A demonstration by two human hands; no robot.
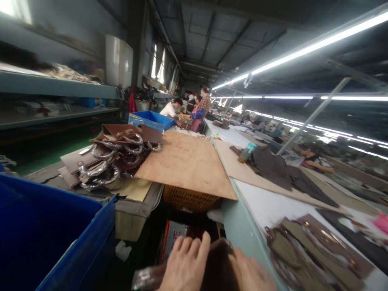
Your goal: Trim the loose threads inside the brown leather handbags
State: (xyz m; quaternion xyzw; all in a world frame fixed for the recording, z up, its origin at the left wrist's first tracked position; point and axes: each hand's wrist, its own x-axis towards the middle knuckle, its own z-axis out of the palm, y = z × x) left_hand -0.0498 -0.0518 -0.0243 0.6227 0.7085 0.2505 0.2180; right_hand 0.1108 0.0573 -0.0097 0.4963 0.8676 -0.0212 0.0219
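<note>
At the bottom of the view, a dark brown handbag (pixel 220 264) is between my two hands, partly blurred and cut off by the frame edge. My left hand (pixel 186 262) is closed on its left side, the fingers curled and the thumb towards the bag. A plastic-wrapped handle (pixel 145 279) shows to the left of that hand. My right hand (pixel 254 273) grips the bag's right edge; it is smeared by motion and its fingertips are hidden.
Left are a blue bin (pixel 91 238) and a pile of brown bags with wrapped handles (pixel 112 157). A wooden board (pixel 188 161) lies ahead above a yellow basket (pixel 190 199). On the right-hand table (pixel 254 202) lie more bags (pixel 306 250). People work further back.
</note>
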